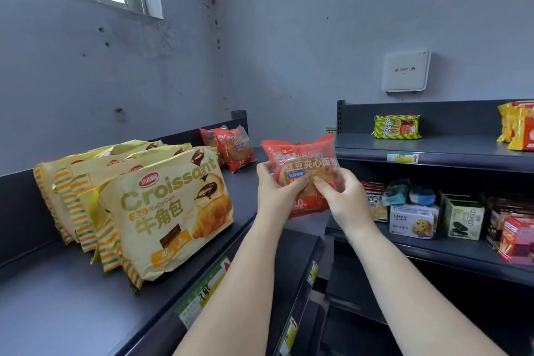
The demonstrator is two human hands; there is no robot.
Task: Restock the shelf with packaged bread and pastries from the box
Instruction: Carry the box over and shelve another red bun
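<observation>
I hold a red bread packet [303,160] upright in the air with both hands, over the right end of the dark top shelf [72,306]. My left hand [274,191] grips its lower left side and my right hand [339,196] grips its lower right side. Two more red bread packets [235,147] stand at the far end of that shelf. A row of several yellow croissant bags [161,211] stands upright on the shelf to the left. The box is not in view.
A second shelf unit stands to the right, with a green-yellow snack pack [397,126] and yellow bags [518,124] on its top level and cookie boxes [413,220] below. Price labels [202,292] line the shelf edges. A white router [404,71] hangs on the wall.
</observation>
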